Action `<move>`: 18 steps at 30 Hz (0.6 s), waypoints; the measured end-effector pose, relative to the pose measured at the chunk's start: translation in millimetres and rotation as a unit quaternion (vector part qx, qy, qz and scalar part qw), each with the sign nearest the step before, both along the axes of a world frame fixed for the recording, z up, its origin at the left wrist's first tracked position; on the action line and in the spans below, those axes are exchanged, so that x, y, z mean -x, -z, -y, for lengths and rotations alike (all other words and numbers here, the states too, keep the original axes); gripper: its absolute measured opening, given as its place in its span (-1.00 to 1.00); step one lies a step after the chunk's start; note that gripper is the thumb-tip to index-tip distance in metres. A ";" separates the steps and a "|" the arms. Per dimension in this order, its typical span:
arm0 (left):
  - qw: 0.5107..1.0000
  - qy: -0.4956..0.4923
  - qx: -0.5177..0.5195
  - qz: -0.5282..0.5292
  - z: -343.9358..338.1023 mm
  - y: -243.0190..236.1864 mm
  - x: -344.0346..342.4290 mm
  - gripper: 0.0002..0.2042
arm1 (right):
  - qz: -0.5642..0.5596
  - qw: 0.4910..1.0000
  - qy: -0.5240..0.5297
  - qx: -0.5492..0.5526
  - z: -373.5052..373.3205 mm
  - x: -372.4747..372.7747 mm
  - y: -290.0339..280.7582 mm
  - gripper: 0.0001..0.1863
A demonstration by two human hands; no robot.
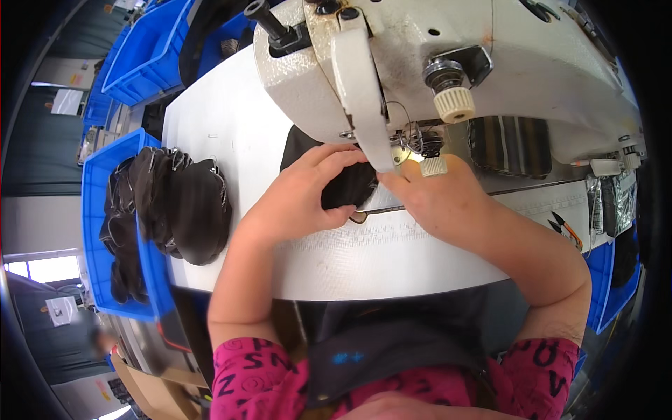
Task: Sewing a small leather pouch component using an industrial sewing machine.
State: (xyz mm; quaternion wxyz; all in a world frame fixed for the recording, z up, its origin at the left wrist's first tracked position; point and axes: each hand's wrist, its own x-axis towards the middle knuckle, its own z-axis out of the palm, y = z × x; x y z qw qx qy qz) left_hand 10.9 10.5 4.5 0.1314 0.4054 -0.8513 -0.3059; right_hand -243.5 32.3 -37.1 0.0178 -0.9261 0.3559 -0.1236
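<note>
A black fabric piece (pixel 348 185) lies under the head of a white sewing machine (pixel 413 63), on the white table (pixel 308 269). My left hand (pixel 301 189) curves around it, fingers on its far part and thumb at its near edge. My right hand (pixel 441 199) is close beside the needle area, its thumb side against the fabric's right edge. The machine's parts hide some of its fingertips. A small tan-edged tab (pixel 358 218) shows below my left thumb. Thread loops by the lit needle area.
On the left, a blue bin (pixel 94 231) overflows with black fabric pieces (pixel 192 210) onto the table. Another blue bin (pixel 150 52) stands farther back. A striped fabric piece (pixel 509 145) is right of the needle. Orange-handled snips (pixel 567 229) lie near the right edge, beside plastic packets (pixel 610 203).
</note>
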 end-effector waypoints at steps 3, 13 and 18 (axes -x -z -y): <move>0.995 -0.033 -0.074 -0.053 2.0 6.2 -4.2 -0.43 | 0.019 0.999 -0.028 0.002 -3.5 0.5 -1.9 -0.47; 0.983 0.009 0.158 0.097 -24.0 5.3 23.8 -0.33 | -0.051 0.998 0.000 -0.024 -17.6 -6.1 -9.2 -0.82; 0.968 0.016 0.180 0.172 -23.9 5.1 24.8 -0.41 | -0.003 0.998 -0.024 0.050 -12.7 -4.4 -5.9 -0.75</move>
